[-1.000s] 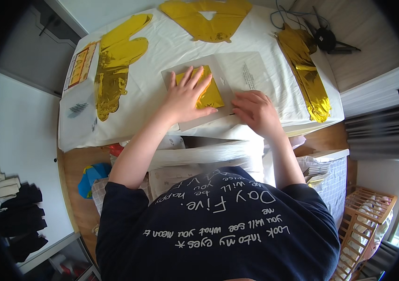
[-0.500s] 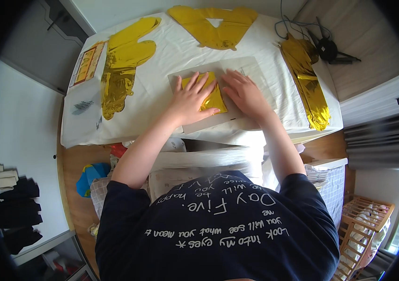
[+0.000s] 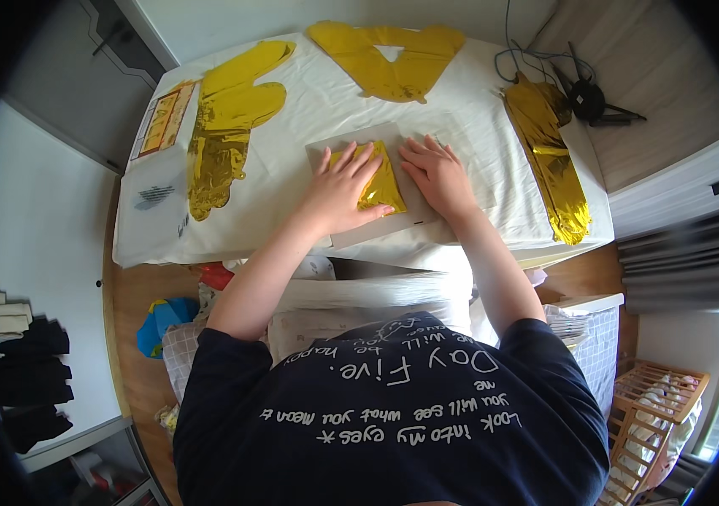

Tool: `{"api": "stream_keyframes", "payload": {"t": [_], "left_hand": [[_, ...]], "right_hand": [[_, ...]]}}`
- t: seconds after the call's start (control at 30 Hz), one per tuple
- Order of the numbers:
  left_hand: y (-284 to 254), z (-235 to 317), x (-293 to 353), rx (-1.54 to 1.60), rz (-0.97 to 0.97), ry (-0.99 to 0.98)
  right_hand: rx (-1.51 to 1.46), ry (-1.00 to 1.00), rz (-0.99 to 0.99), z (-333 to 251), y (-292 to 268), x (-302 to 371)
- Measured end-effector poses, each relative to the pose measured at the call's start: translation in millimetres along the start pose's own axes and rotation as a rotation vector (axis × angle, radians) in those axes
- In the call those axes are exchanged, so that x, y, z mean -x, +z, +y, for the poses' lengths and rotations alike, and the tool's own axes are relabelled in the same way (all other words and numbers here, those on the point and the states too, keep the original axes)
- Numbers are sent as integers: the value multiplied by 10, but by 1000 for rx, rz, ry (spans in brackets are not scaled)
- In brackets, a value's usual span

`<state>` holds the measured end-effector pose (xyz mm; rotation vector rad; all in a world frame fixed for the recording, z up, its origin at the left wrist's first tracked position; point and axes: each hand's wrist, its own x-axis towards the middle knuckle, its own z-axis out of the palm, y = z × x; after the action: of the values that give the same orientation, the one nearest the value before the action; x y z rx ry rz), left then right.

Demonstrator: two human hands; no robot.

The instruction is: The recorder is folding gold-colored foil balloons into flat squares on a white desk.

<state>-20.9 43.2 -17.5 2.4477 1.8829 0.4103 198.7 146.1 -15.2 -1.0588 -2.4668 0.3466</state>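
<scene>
My left hand (image 3: 345,187) lies with fingers spread over a folded piece of gold foil (image 3: 391,191), pressing on it. Under the foil is a flat grey sheet (image 3: 351,234), perhaps plastic. Just right of the foil, my right hand (image 3: 442,179) rests palm down, its fingers stretched out near the sheet's right side. A thin, see-through layer (image 3: 479,181) seems to extend past that hand; its edges are hard to make out. What is under both palms is hidden.
Flat gold foil balloons lie around: one at left (image 3: 224,126), one with a triangular hole (image 3: 389,59) at the far side, one crumpled (image 3: 549,160) at right. A printed card (image 3: 165,118) and clear bag (image 3: 153,198) are left. A black router (image 3: 587,99) stands back right.
My right hand has shifted slightly left, closer to the foil. The area right of the grey sheet looks paler and flatter now. My left hand stays on the foil.
</scene>
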Motion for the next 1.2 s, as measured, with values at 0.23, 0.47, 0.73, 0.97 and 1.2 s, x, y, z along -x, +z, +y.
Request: {"api": "stream_keyframes", "payload": {"t": [0.23,0.47,0.73,0.97,1.2], "left_hand": [[-70,-27,-17,62,-77,1],[7,-12,-58,6,-81,7],[-35,18,-79,-25,-119,-7],[-28,94,-126,-32,-134,-16],[58,82,-139,-53,-75,5]], "right_hand": [[-215,18,44,-8,-87,-13],[-41,-12,-69,-75,-120,-39],[-22,-25,-122,-128,-112,-28],[58,-28,-184,-193,-152,-13],[178,-201,-127,-93,22,34]]}}
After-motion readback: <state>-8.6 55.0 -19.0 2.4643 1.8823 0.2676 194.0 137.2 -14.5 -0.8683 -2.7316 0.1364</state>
